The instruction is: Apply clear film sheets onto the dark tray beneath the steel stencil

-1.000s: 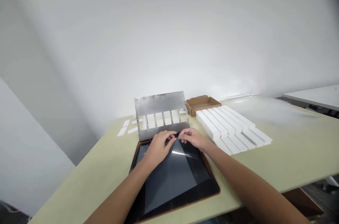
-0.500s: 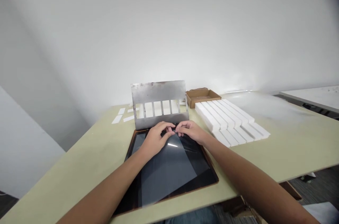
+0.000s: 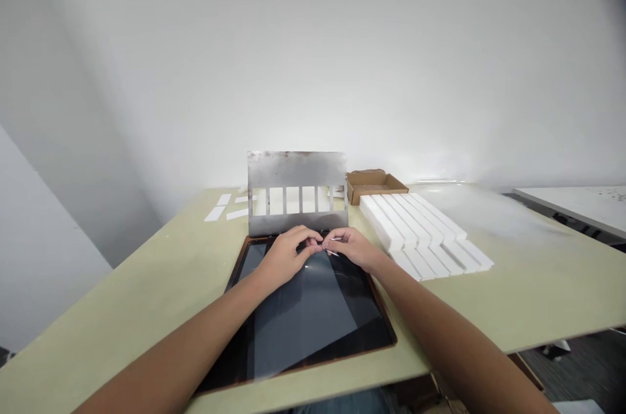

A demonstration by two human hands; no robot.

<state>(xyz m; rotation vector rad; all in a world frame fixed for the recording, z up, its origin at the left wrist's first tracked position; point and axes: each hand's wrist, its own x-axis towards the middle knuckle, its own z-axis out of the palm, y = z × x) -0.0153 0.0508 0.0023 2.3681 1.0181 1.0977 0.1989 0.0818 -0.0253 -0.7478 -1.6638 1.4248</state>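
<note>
Left hand (image 3: 287,254) and right hand (image 3: 352,247) nearly meet, fingers curled (whether gripping, I cannot tell). By the table's (image 3: 132,290) near edge lies a dark panel (image 3: 375,330); on it, a translucent sheet (image 3: 303,319) runs lengthwise from both hands, equally near, toward that edge.

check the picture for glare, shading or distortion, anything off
Head view: small glint on the dark panel, beside the left hand; head view: wall brightest low down, picture's top right corner dark; head view: apparent wide-angle stretch makes forearms loom large.
</note>
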